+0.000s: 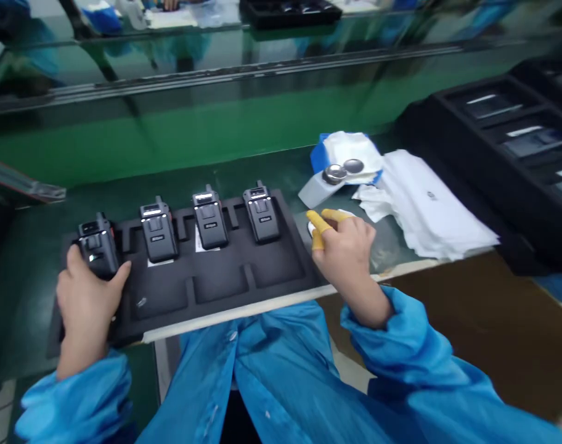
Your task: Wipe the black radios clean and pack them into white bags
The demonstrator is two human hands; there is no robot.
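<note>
The person's left hand [87,296] is gripping the leftmost of four black handheld radios, wrapping around its lower body with the thumb pressing on one side and a finger on the other. That radio [98,246] is sitting at the left end of the row, slightly tilted. The other three radios [207,219] are standing in their slots along the back of a black foam tray [216,290], with white slips showing beneath two of them.

Just off the tray's right end, the right hand [343,246] is hovering half-curled, its thumb and forefinger wearing yellow finger cots [318,227]. A white scrap [311,229] is showing right at those fingertips, but I can't tell whether it's actually being pinched.

Beyond that hand, two round silver discs [341,172] are resting on a white block [315,192], beside a blue-edged white wipe pack [350,151] and a stack of white wipes [424,203]. A black slotted tray [507,117] is sitting further right on the green workbench [26,265], and blue sleeves [401,351] are covering both forearms.
</note>
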